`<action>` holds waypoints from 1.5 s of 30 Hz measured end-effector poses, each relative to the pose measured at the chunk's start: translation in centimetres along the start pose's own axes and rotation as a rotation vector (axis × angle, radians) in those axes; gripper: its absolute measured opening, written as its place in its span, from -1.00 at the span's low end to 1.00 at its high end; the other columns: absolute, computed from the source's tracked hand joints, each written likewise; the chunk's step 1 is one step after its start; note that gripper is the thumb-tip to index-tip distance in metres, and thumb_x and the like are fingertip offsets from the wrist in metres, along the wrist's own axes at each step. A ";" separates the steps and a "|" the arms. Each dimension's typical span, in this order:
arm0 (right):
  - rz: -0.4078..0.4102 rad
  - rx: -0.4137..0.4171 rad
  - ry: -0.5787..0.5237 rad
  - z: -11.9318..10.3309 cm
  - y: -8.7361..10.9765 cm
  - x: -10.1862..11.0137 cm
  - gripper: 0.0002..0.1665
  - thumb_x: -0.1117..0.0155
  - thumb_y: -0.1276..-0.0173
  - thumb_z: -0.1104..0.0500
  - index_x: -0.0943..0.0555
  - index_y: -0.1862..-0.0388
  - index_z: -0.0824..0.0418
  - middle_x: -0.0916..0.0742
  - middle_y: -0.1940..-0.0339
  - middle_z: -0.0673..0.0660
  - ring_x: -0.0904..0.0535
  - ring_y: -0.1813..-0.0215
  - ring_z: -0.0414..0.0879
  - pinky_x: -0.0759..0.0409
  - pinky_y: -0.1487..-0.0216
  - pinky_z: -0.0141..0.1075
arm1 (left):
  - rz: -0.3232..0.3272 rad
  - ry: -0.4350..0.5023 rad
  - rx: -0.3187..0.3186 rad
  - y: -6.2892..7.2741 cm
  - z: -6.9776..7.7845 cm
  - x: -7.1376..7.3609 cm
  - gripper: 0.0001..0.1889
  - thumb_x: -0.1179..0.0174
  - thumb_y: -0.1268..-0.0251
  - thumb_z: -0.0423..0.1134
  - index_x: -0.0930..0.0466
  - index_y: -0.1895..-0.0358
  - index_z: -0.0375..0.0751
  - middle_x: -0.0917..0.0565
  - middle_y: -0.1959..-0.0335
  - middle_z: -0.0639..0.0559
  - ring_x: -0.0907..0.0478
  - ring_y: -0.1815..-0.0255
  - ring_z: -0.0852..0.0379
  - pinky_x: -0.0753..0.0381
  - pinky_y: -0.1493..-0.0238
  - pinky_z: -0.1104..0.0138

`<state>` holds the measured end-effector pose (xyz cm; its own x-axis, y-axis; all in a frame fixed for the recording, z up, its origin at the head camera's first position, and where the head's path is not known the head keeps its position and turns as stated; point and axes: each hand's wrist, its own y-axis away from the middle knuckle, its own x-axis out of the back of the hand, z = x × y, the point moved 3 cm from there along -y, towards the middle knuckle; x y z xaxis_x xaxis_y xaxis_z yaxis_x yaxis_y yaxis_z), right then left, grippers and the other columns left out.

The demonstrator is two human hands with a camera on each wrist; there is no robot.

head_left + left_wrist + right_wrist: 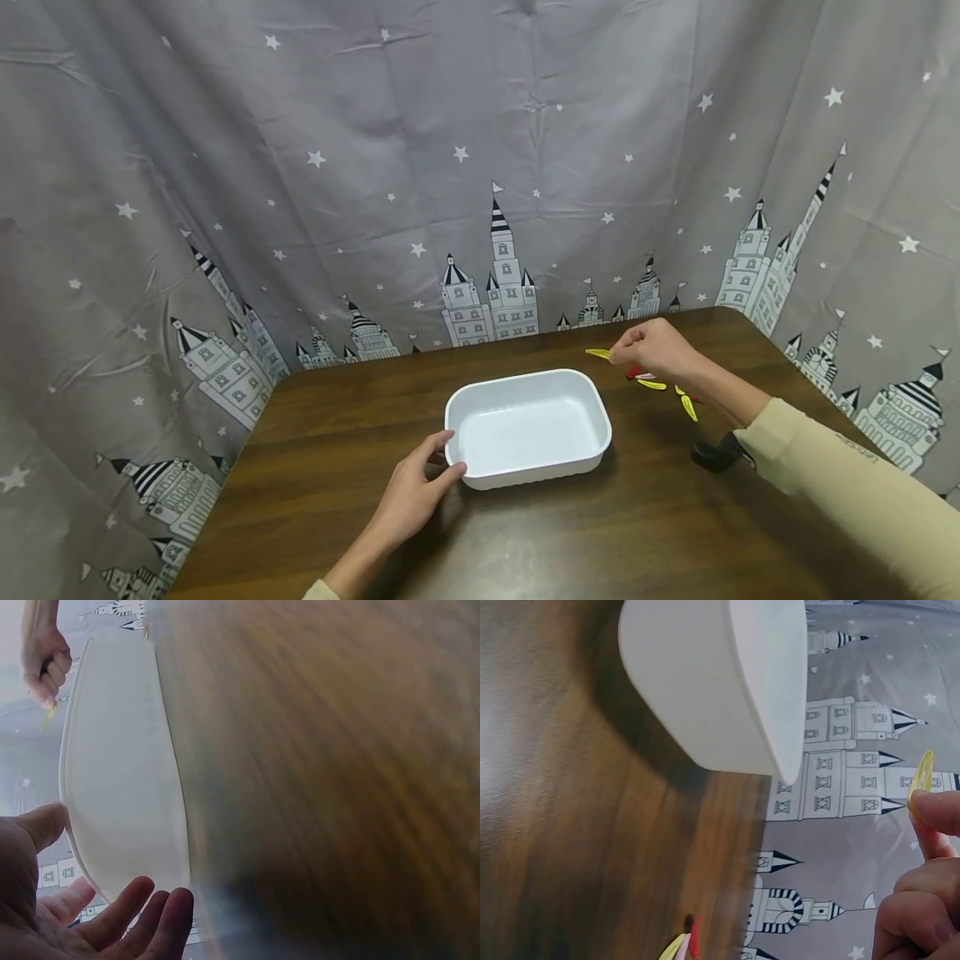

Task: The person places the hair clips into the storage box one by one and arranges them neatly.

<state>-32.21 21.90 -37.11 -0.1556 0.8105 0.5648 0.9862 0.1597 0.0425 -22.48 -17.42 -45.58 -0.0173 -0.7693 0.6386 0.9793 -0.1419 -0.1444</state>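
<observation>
A white rectangular tub (534, 475) stands on the brown wooden table. My left hand (414, 487) is at its left end, thumb against the rim and fingers loosely spread along the outer wall, as the left wrist view also shows. Beyond the tub's far right corner, my right hand (654, 348) pinches a yellow snap hair clip (924, 772) between thumb and forefinger, held up off the table. Below that hand lie more clips: a yellow clip (652, 385), a pink clip (646, 377), a red clip (633, 372) and another yellow clip (688, 408).
Near the right sleeve there is a black curved object (716, 454), partly overlapped by the cuff. A grey curtain (420, 108) printed with castles and stars hangs behind the table (337, 467) and along its sides.
</observation>
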 end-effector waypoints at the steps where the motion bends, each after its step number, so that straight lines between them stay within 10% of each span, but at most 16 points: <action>1: 0.003 0.009 0.009 -0.1 -0.1 0.0 -0.76 -0.38 -0.30 0.06 -0.77 0.26 0.22 -0.77 0.13 0.14 -0.58 -0.01 0.08 -0.62 0.00 -0.07 | 0.000 0.002 -0.001 0.0 0.1 0.0 -0.47 -0.35 -0.32 -0.13 -0.50 -0.34 -0.11 -0.71 0.07 -0.01 -0.64 -0.02 0.08 -0.51 -0.14 -0.02; 24: -0.078 0.064 0.034 -3.4 -2.0 -1.4 -0.78 -0.40 -0.31 0.10 -0.77 0.24 0.24 -0.77 0.07 0.15 -0.54 -0.09 0.09 -0.45 -0.21 0.09 | -0.017 -0.040 0.009 -0.3 0.3 0.2 -0.45 -0.38 -0.28 -0.08 -0.51 -0.32 -0.08 -0.70 0.05 -0.01 -0.67 -0.02 0.03 -0.52 -0.13 -0.05; 30: -0.118 0.070 0.063 -4.3 -2.7 -2.0 -0.83 -0.41 -0.29 0.11 -0.77 0.27 0.20 -0.77 0.13 0.13 -0.47 0.37 -0.07 -0.47 0.27 -0.19 | -0.013 -0.039 0.010 -0.4 0.4 0.3 -0.45 -0.39 -0.26 -0.07 -0.52 -0.31 -0.04 -0.71 0.07 0.03 -0.68 -0.01 0.04 -0.52 -0.14 -0.03; 45: -0.235 0.083 0.049 -6.7 -4.6 -4.7 -0.88 -0.46 -0.22 0.20 -0.76 0.36 0.25 -0.72 0.26 0.08 -0.08 0.68 -0.22 -0.09 0.59 -0.32 | -0.023 -0.036 0.017 -0.3 0.5 0.4 -0.43 -0.39 -0.27 -0.09 -0.50 -0.33 -0.11 -0.72 0.09 -0.04 -0.69 0.02 0.03 -0.53 -0.10 -0.01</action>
<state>-35.60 13.60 -34.39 -0.3752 0.7175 0.5869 0.9150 0.3881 0.1105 -22.64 -17.37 -44.94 -0.0325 -0.7428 0.6688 0.9820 -0.1483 -0.1170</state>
